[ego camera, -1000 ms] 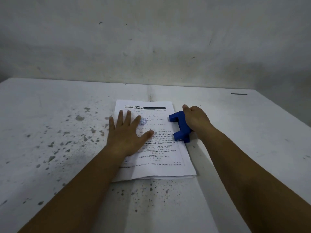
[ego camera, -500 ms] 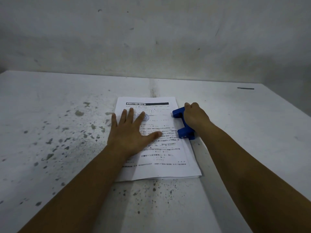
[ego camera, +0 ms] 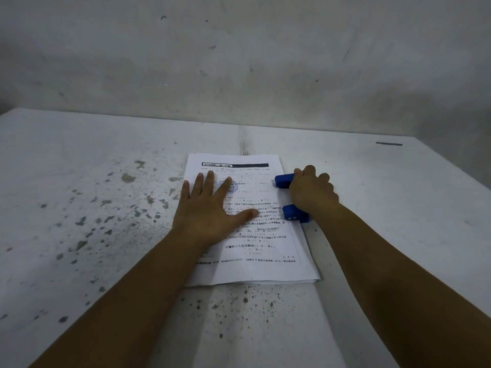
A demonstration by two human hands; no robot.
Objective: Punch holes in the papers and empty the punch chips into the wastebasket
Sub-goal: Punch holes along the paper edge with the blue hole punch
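Note:
A thin stack of printed white papers (ego camera: 255, 264) lies on the table, its text upside down to me. My left hand (ego camera: 212, 211) rests flat on the sheets with fingers spread, pinning them. A blue hole punch (ego camera: 291, 215) sits against the stack's right edge, its two blue ends showing on either side of my right hand (ego camera: 310, 189), which is closed over its top. The punch's middle is hidden under that hand. No wastebasket is in view.
The white table (ego camera: 93, 168) is speckled with grey chipped patches on the left and near the front. A stained grey wall (ego camera: 239, 62) stands close behind the table. A short dark mark (ego camera: 389, 144) lies near the far right corner.
The view has shifted slightly. My right hand has settled more squarely over the blue punch at the paper's right edge. The left hand stays flat on the sheets.

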